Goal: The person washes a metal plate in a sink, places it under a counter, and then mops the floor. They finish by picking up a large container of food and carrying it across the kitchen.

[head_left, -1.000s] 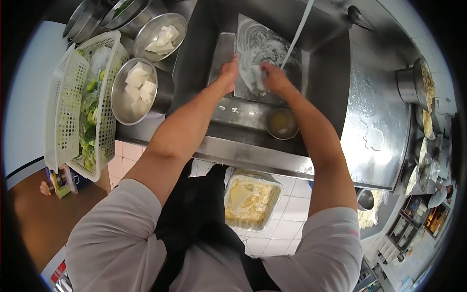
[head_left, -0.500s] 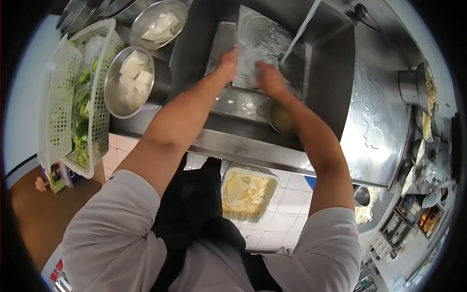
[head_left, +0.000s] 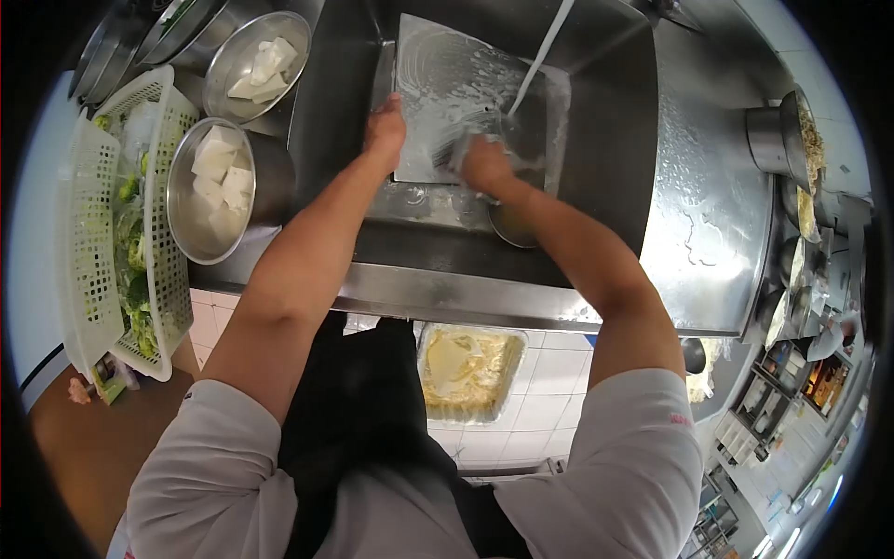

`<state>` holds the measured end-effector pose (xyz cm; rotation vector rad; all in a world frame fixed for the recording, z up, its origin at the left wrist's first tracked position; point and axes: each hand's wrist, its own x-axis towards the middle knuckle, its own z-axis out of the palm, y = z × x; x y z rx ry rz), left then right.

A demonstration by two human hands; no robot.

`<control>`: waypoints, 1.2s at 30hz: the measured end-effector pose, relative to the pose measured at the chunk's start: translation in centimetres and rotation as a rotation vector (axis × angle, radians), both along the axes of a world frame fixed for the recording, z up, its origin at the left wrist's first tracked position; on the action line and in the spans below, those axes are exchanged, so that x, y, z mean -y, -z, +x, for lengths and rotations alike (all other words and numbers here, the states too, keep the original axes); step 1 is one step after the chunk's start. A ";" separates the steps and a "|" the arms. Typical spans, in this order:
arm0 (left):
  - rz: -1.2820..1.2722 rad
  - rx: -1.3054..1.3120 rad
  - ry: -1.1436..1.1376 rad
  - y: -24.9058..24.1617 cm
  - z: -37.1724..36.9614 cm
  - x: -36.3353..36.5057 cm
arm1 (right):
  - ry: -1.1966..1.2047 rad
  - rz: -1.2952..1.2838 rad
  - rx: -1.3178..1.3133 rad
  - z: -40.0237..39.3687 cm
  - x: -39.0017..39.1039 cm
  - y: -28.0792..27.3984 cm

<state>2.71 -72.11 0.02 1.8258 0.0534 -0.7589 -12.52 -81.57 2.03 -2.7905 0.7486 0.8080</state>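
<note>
A soapy metal sheet sits in the sink at 12 o'clock. The left hand is nearly closed, gripping its 9 o'clock edge. The right hand bends over its 5 o'clock part, against a blurred pale thing; its grip I cannot tell. 2 bowls of white blocks stand at 10 o'clock.
</note>
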 end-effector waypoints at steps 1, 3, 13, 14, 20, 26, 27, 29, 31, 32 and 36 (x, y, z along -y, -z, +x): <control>-0.002 0.005 -0.015 -0.2 0.1 0.0 | -0.042 -0.075 0.066 -0.1 0.2 1.0; -0.019 0.002 -0.040 -0.2 0.5 -0.2 | -0.053 -0.119 0.156 -1.0 2.4 5.9; -0.025 -0.041 -0.034 -0.5 0.5 -0.3 | -0.290 0.065 -0.242 -2.4 2.3 8.1; -0.042 -0.044 -0.042 -0.5 0.7 -0.2 | -0.320 0.008 -0.144 -1.2 1.9 6.6; -0.056 -0.053 -0.015 -1.3 1.0 -0.2 | 0.155 0.056 0.243 -1.0 10.4 12.6; -0.048 -0.062 -0.019 -2.9 0.3 -0.1 | -0.103 0.074 0.014 -3.3 8.9 16.6; -0.073 -0.052 -0.021 -3.0 0.4 0.2 | 0.008 -0.005 0.125 -1.9 4.7 9.1; -0.038 -0.060 -0.016 -4.0 0.2 0.2 | -0.065 0.091 0.196 3.0 3.2 4.9; -0.034 -0.033 0.004 -4.1 0.3 0.5 | -0.004 -0.047 0.281 5.3 6.7 5.6; -0.049 -0.011 0.006 -3.4 0.4 0.5 | 0.026 -0.115 0.328 6.5 8.9 6.2; 0.004 0.012 0.001 -2.6 0.5 0.2 | 0.656 0.137 0.461 1.3 16.7 14.8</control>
